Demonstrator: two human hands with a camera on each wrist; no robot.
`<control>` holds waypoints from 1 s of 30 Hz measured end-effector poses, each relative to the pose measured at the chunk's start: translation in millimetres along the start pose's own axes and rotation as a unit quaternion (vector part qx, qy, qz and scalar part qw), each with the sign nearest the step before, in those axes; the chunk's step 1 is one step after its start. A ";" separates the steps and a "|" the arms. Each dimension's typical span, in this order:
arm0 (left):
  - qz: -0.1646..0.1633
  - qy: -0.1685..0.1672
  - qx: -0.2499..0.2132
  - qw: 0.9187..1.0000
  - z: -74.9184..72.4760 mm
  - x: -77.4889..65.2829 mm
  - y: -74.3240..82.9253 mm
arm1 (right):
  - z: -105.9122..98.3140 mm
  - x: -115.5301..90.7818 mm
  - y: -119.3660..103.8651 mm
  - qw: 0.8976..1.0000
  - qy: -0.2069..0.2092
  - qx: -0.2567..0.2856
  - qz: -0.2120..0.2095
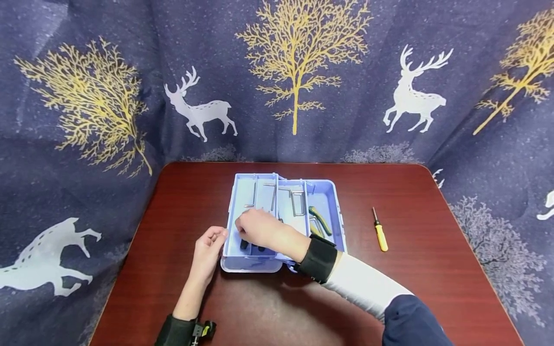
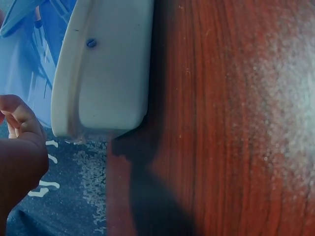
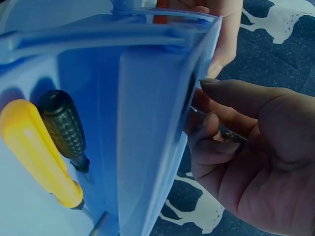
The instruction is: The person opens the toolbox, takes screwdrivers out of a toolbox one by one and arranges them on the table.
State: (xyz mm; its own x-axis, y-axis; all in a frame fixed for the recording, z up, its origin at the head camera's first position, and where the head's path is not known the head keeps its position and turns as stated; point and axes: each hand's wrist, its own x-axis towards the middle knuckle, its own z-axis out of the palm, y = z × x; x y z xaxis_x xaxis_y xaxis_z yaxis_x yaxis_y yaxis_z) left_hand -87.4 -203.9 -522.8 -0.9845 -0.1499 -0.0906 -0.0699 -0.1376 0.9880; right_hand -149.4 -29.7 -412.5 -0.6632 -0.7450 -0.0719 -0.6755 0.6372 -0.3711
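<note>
Seems to be handling tools point(image 1: 244, 244) in the open blue toolbox point(image 1: 324, 193) at frame centre, reaching into the left tray point(image 1: 234, 247) with curled right hand point(image 1: 262, 228), hiding any grasp, and bending left hand point(image 1: 207, 249) at its edge with unclear grip, probably needing a steady tray next.

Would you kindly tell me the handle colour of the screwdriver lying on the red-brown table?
The screwdriver handle is yellow, clearest in the head view.

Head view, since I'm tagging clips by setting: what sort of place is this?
Probably an indoor, curtained-off work corner: deer-and-tree fabric hangs behind and beside a reddish-brown table, which bears an open toolbox.
</note>
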 end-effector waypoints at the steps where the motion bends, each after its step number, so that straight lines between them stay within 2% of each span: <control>1: 0.001 -0.001 -0.003 1.000 0.0 -0.3 -0.6 | 0.8 0.0 -0.8 1.000 -0.001 -0.001 0.003; 7: 0.005 -0.007 -0.006 1.000 -0.1 0.1 -2.7 | 5.1 1.4 -2.3 1.000 -0.007 -0.005 0.030; 12: 0.012 -0.012 -0.008 1.000 0.2 0.8 -2.5 | 6.4 3.1 0.1 1.000 -0.002 0.004 0.028; 20: 0.017 -0.011 -0.008 1.000 1.0 1.8 -1.4 | 10.5 3.9 7.2 0.997 0.007 0.058 0.040; 25: 0.013 -0.014 -0.011 1.000 0.8 0.8 -0.7 | 8.1 -3.3 10.2 0.994 0.051 0.095 0.031; 30: 0.010 -0.015 -0.014 1.000 0.6 -0.1 -0.1 | -0.6 -22.4 18.8 0.987 0.104 0.119 0.011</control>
State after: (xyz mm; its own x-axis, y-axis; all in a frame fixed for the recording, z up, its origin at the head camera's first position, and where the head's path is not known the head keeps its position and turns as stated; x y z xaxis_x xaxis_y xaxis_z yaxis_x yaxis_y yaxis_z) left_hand -87.4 -203.3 -522.8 -0.9901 -0.1232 -0.0674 -0.0468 -0.1628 0.9855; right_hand -147.5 -0.9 -417.3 -0.7458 -0.6586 0.1004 -0.5812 0.5697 -0.5811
